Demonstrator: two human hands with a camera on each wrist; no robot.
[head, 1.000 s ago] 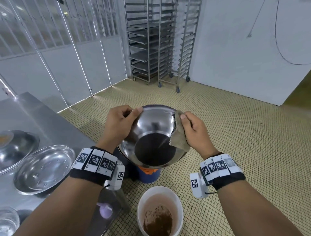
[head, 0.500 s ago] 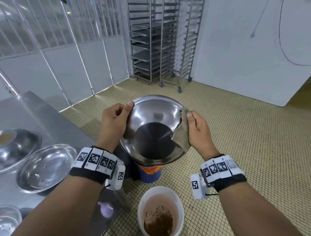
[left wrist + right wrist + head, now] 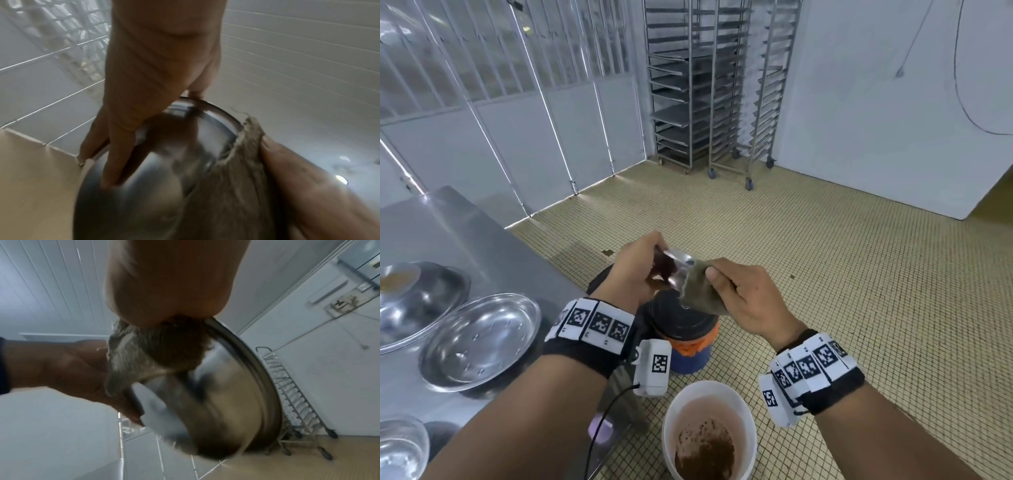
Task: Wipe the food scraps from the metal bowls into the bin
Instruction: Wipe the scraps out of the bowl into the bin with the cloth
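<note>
The left hand (image 3: 635, 270) grips the metal bowl (image 3: 674, 270) by its left rim, thumb on the inside and fingers (image 3: 115, 162) spread along the outer wall, as the left wrist view shows. The right hand (image 3: 748, 301) pinches a grey-brown cloth (image 3: 700, 294) against the bowl's right edge, fingers curled round the fabric. The bowl is held in the air between the two hands, tipped so steeply that from the head view only a narrow sliver of it shows, its rim plane standing nearly edge-on. Just below the hands sits a dark-lidded blue and orange container (image 3: 681, 329), and nearer the person a white bin (image 3: 709, 431) with brown scraps in its bottom. The bin lies below and on the near side of the bowl, so the scraps probably need the bowl's mouth turned down and towards the person; the right hand, with the cloth already at the rim, is the one placed to sweep. Half a second earlier the bowl faced the camera with its dark inside in plain view; now it has swung edge-on and both hands have dropped lower. More bowls (image 3: 482, 342) wait on the steel table (image 3: 482, 240) to the left.
</note>
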